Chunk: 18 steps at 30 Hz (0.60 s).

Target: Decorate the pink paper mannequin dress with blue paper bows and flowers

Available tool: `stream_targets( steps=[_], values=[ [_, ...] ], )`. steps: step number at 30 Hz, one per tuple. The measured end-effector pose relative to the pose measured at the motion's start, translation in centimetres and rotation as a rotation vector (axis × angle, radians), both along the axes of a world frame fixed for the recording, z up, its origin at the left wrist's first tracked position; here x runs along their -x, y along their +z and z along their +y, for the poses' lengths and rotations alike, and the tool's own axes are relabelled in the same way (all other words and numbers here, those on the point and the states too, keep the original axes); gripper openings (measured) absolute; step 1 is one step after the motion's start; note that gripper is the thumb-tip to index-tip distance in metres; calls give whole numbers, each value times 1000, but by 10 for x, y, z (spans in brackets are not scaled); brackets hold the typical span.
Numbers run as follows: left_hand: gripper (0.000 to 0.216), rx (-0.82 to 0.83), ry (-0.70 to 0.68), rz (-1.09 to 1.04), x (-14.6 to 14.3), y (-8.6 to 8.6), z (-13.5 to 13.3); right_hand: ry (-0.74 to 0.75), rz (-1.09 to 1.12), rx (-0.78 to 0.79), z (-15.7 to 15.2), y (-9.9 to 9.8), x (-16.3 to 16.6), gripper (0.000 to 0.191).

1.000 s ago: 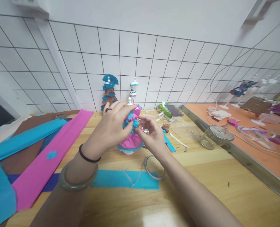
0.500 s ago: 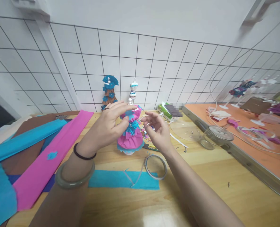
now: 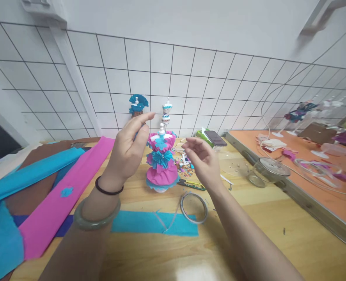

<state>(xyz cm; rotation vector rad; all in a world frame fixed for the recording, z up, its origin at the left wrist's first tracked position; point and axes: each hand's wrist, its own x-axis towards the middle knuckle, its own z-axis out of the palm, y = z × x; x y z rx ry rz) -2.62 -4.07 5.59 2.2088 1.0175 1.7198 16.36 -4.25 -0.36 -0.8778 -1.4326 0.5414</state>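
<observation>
A small mannequin in a pink crepe-paper dress (image 3: 162, 164) with blue flowers stands upright on the wooden table (image 3: 249, 218). My left hand (image 3: 128, 150) hovers just left of it, fingers stretched upward and apart, holding nothing. To the right of the dress my right hand (image 3: 203, 162) is open too, its fingers loosely curved. Neither hand touches the dress. A roll of clear tape (image 3: 194, 202) lies in front of my right hand on a blue paper strip (image 3: 149, 223).
Pink (image 3: 61, 199) and blue crepe sheets (image 3: 20, 175) cover the table's left side. Two more small mannequins (image 3: 167, 110) stand by the wire grid wall. Scissors (image 3: 192, 184), paper scraps, a phone (image 3: 215, 137) and a glass jar (image 3: 268, 169) lie right; an orange board (image 3: 316, 171) holds other figures.
Both hands have let go of the pink dress and drawn apart. My left hand rose with its fingers spread, my right hand moved off to the right and opened.
</observation>
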Motion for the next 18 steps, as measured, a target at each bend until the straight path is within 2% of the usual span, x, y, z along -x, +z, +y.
stream_targets(
  steps=[2, 4, 7, 11, 14, 18],
  values=[
    [29, -33, 31, -100, 0, 0, 0, -43, 3, -7, 0, 10, -1, 21],
    [26, -80, 63, -192, -1, 0, 0, -55, -85, -31, 2, 25, 1, 21],
    [20, -176, 97, -322, -3, 0, -1, 2, -359, -95, 9, 55, 8, 26],
    [14, -294, 126, -473, -2, 2, -3, 180, -753, -155, 20, 89, 16, 25],
    [16, -335, 112, -531, 2, 6, -9, 252, -905, -122, 25, 102, 17, 24],
    [16, -381, 126, -550, 5, 11, -15, 218, -912, -61, 26, 107, 17, 23]
  ],
)
